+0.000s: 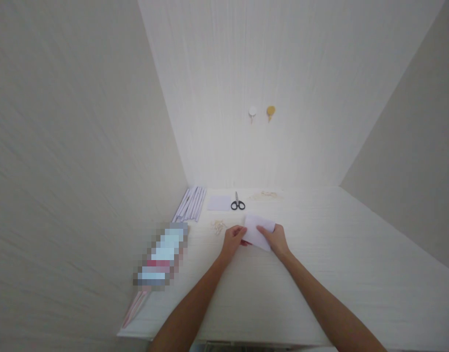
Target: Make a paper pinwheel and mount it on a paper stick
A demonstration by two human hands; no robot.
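Both hands' fingertips and something red hide under the white paper [259, 231].

A white bench [356, 274] stands pushed into a corner, closed in by pale, finely textured walls [70, 146] on three sides. Two small hooks, one white [252, 112] and one yellow [270, 112], sit side by side on the far wall. Soft, even light brightens the corner.

Bright, even, soft light, strongest at twelve o'clock where the back wall [283, 98] and far tabletop [319, 205] wash out near white. Shadows are faint. Wide-angle distortion stretches the side walls toward nine and three o'clock, with streaky blur there. A pixelated block [161, 256] sits at eight o'clock. Small objects look soft.
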